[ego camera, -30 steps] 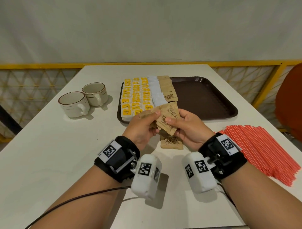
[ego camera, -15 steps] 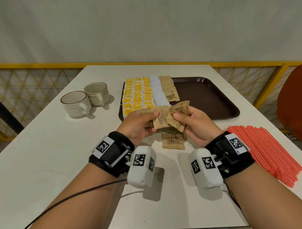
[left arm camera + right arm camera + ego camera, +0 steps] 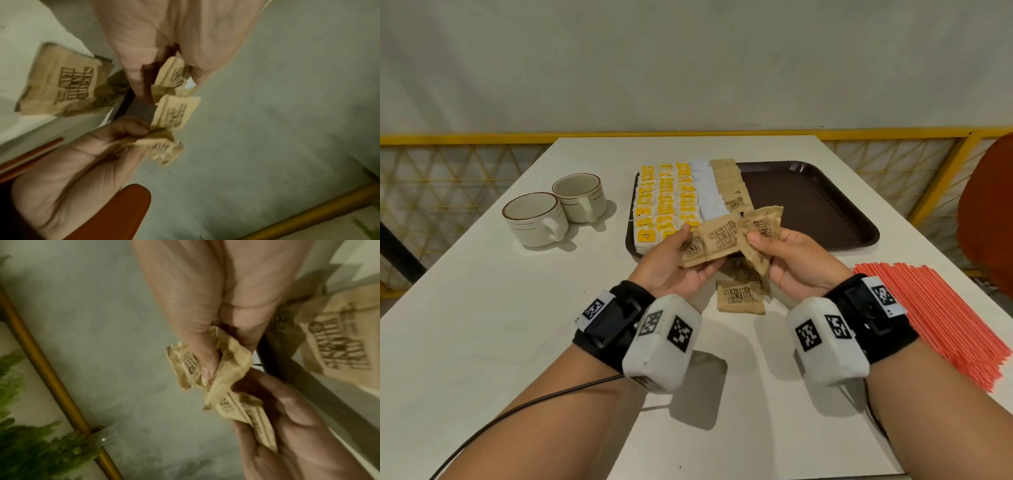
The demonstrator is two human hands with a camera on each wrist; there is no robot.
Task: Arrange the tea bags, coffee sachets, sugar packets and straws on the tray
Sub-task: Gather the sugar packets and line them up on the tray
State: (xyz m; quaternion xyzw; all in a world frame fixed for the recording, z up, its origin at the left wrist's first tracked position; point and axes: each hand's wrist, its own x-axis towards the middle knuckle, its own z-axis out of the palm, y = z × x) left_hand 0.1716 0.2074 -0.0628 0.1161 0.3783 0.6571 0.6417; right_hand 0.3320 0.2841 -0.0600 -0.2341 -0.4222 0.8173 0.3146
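Note:
My left hand point(image 3: 681, 253) holds a fanned bunch of brown sugar packets point(image 3: 717, 238) just above the near edge of the dark brown tray point(image 3: 808, 205). My right hand point(image 3: 774, 253) pinches another brown sugar packet point(image 3: 762, 228) beside them. In the left wrist view the packets point(image 3: 174, 112) sit between both hands. More brown sugar packets point(image 3: 739, 296) lie on the table below my hands. On the tray's left part lie rows of yellow tea bags point(image 3: 664, 202), white packets point(image 3: 707, 193) and brown packets point(image 3: 732, 186). Red straws point(image 3: 935, 318) are piled at the right.
Two white cups point(image 3: 558, 209) stand on the white table point(image 3: 482, 308) left of the tray. The tray's right half is bare. A yellow railing point(image 3: 935, 178) runs behind the table and a red-brown chair point(image 3: 986, 219) stands at the far right.
Both hands lifted slightly and pulled apart; the right hand drew one packet to the right, away from the bunch in the left hand.

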